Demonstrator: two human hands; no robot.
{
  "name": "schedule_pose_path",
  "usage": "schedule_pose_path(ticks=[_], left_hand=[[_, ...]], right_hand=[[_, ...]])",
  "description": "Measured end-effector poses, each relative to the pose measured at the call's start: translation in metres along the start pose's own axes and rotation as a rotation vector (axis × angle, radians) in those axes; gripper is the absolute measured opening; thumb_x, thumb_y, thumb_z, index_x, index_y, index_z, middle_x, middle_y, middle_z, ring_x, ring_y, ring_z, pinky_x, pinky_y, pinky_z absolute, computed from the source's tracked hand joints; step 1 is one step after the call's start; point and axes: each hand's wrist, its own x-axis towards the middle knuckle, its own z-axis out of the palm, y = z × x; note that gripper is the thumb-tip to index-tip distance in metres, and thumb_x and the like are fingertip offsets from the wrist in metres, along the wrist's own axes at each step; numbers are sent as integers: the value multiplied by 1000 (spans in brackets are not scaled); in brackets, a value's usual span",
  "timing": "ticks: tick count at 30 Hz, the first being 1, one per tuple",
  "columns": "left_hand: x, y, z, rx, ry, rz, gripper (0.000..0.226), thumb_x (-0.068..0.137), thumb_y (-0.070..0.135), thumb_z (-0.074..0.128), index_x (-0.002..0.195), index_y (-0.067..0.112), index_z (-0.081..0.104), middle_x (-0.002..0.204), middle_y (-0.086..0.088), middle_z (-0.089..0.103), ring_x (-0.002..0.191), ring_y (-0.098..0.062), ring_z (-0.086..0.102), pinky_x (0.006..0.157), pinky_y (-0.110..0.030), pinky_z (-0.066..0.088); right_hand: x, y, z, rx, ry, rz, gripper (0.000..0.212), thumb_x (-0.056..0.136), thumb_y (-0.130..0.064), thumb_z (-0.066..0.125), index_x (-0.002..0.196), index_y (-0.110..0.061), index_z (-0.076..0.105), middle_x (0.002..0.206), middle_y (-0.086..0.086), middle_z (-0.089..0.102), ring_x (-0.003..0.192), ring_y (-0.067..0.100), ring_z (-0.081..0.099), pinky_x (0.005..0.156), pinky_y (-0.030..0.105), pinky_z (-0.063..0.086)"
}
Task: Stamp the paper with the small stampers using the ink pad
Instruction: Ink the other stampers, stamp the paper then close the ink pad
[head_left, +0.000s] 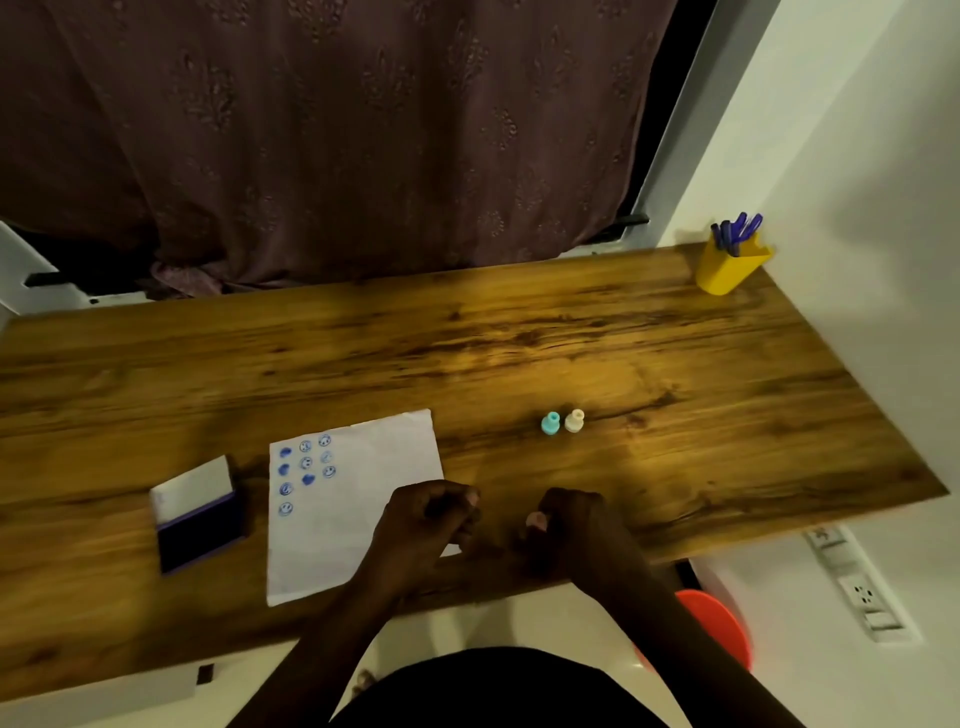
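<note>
A white paper (358, 499) lies on the wooden table (519, 353), with several blue stamp marks (306, 467) in its upper left part. Left of it sits an open ink pad (200, 538) with a dark blue pad and a raised white lid. A teal stamper (550, 423) and a cream stamper (574, 420) stand upright side by side, right of the paper. My left hand (426, 525) rests curled on the paper's lower right corner, with nothing seen in it. My right hand (576, 530) is closed just right of the paper, and a small pink stamper (536, 521) shows at its fingertips.
A yellow cup (727, 270) holding blue pens stands at the table's far right corner by the white wall. A dark curtain hangs behind the table. An orange bucket (719, 629) and a wall socket strip (857, 587) sit below the table's right end.
</note>
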Motion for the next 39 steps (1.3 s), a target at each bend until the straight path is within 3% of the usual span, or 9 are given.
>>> schedule_pose_path(ticks=[2, 4, 6, 10, 19, 24, 29, 33, 39], left_hand=[[1, 0, 1, -5, 12, 0, 14, 95, 26, 74, 86, 33, 84, 86, -4, 84, 82, -24, 81, 88, -51, 65], [1, 0, 0, -4, 22, 4, 16, 95, 25, 74, 86, 33, 83, 86, -5, 84, 83, -26, 81, 89, -52, 65], [1, 0, 1, 5, 29, 2, 18, 96, 22, 73, 85, 32, 83, 85, -5, 84, 85, -28, 81, 90, -54, 64], [-1, 2, 1, 4, 47, 0, 12, 96, 22, 73, 90, 27, 82, 86, -6, 84, 85, -29, 81, 91, -55, 63], [-9, 0, -5, -92, 89, -1, 10, 96, 19, 73, 92, 24, 81, 88, -10, 83, 88, -33, 80, 91, -52, 64], [-10, -2, -18, -138, 140, 28, 14, 98, 14, 71, 101, 22, 82, 90, -6, 84, 89, -30, 81, 85, -40, 67], [-10, 6, -28, -125, 172, 142, 33, 93, 20, 77, 123, 31, 73, 98, 7, 84, 90, -17, 82, 79, -22, 64], [-17, 9, -41, -260, 188, 203, 41, 80, 33, 81, 120, 32, 75, 99, 0, 85, 93, -20, 82, 77, -22, 63], [-30, -3, -70, -276, 279, 246, 32, 80, 23, 83, 101, 47, 82, 100, 10, 85, 95, -20, 82, 86, -40, 66]], right_hand=[[3, 1, -9, 3, 0, 5, 50, 83, -61, 70, 112, -20, 65, 98, -4, 73, 83, 12, 70, 68, 21, 55], [15, 0, -22, 19, 54, 8, 55, 82, -62, 69, 116, -19, 65, 95, -1, 74, 80, 11, 70, 68, 21, 53], [34, -1, -37, -16, 160, 2, 47, 89, -52, 68, 120, -17, 66, 90, 2, 76, 81, 17, 72, 73, 31, 57], [74, -6, -55, -131, 182, -34, 45, 95, -32, 63, 135, -12, 58, 109, 14, 76, 98, 32, 73, 81, 41, 60], [104, -11, -42, -289, 69, 2, 22, 94, -26, 64, 110, -11, 67, 105, 15, 74, 94, 32, 72, 75, 38, 59], [94, -34, -48, 106, 122, -2, 20, 91, -37, 72, 90, -17, 74, 80, -3, 75, 67, 8, 68, 55, 20, 48], [65, -90, -48, 713, -79, 163, 33, 89, -42, 74, 90, -9, 77, 73, 4, 78, 60, 13, 70, 56, 22, 55], [49, -124, -36, 812, -222, 193, 33, 89, -46, 73, 95, -14, 77, 75, 3, 79, 59, 5, 68, 57, 18, 54], [44, -160, -15, 811, -331, 141, 32, 91, -43, 72, 94, -12, 78, 77, 4, 78, 62, 6, 68, 60, 19, 54]])
